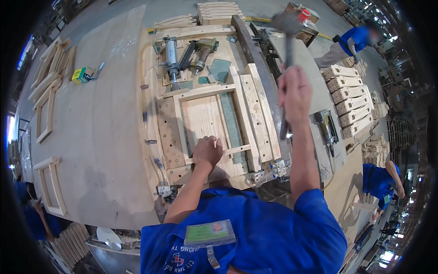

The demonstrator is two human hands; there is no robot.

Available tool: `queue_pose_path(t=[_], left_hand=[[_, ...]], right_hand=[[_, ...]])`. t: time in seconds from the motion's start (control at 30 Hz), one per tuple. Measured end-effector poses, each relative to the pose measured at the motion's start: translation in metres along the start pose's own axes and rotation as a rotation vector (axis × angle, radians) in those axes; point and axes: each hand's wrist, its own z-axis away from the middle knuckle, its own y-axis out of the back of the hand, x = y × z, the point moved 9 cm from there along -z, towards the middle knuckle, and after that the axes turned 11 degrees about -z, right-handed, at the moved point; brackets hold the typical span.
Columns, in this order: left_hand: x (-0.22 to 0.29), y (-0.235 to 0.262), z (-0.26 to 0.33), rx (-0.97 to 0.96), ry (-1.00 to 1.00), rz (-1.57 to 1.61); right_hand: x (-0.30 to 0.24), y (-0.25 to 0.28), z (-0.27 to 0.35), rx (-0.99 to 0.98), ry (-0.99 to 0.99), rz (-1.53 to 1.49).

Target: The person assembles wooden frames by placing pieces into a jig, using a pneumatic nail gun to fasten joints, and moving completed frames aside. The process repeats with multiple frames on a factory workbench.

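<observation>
A light wooden frame [205, 92] lies in a bench jig [171, 132] made of drilled wooden blocks. My left hand [209, 151] is closed with curled fingers around the near rail of this frame. Raised above the right side of the jig, my right hand [295, 93] grips a hammer [289, 51] by its handle. The hammer's dark head points away from me and is smeared by motion. At the far end of the frame, an air cylinder [171, 57] has its rod toward the far rail.
Beyond the frame lies a nail gun [204, 55]; another air tool [326, 130] rests at right. Wooden frames [44, 114] and a yellow-green box [82, 75] sit on the left. Stacked wooden parts [347, 98] stand right. Other people [353, 41] work nearby.
</observation>
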Motion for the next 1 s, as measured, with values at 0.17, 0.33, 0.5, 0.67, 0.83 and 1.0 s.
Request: queue_pose_path(t=[0.17,0.33,0.5,0.67,0.83,1.0], left_hand=[[0.007,0.006,-0.001,0.025,-0.068,0.062],[0.015,0.012,-0.004,0.032,-0.134,0.108],[0.001,0.006,-0.002,0.023,-0.088,0.087],[0.001,0.001,-0.002,0.038,-0.095,0.117],[0.014,0.003,0.003,-0.038,-0.168,0.139],[0.005,0.002,0.000,-0.056,-0.130,0.055]], right_hand=[[-0.021,-0.022,0.005,0.104,0.502,0.239],[0.151,0.007,0.030,0.024,-0.275,0.604],[0.021,-0.042,0.045,-0.106,-0.305,0.262],[-0.032,0.005,0.143,0.020,0.210,0.164],[0.161,0.093,0.328,-0.001,-0.719,0.614],[0.078,0.055,0.242,0.135,-0.669,0.189]])
